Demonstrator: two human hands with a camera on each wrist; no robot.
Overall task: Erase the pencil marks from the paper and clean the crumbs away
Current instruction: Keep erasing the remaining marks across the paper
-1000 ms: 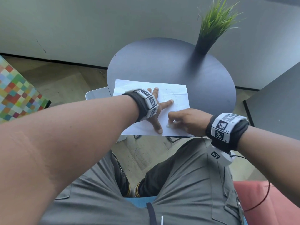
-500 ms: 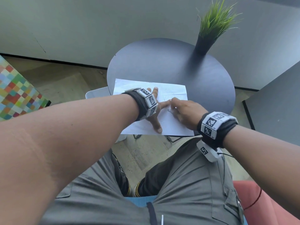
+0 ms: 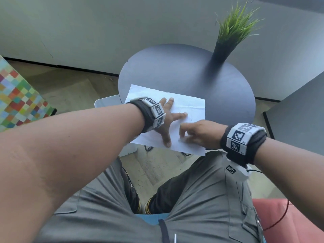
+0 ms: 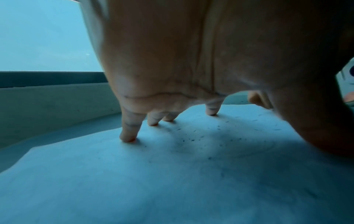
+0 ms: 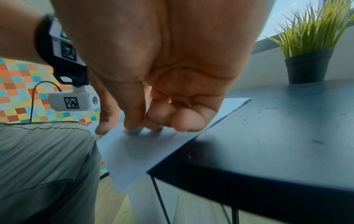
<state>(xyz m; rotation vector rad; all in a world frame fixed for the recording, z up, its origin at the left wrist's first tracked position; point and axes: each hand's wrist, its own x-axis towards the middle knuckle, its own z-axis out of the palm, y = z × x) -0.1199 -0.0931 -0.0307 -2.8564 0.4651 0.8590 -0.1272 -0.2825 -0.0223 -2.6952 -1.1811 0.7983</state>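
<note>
Head view down from above, 2 wrist views low and close, all sharing the paper (image 3: 188,106).

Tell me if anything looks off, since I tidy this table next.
Yes. The paper juts past the round table's near edge, unsupported there, and dark eraser crumbs lie scattered across it beside the left hand's fingers.

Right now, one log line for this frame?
left hand: flat, pressing paper | right hand: rubbing eraser near front edge | crumbs: on sheet | table: round
</note>
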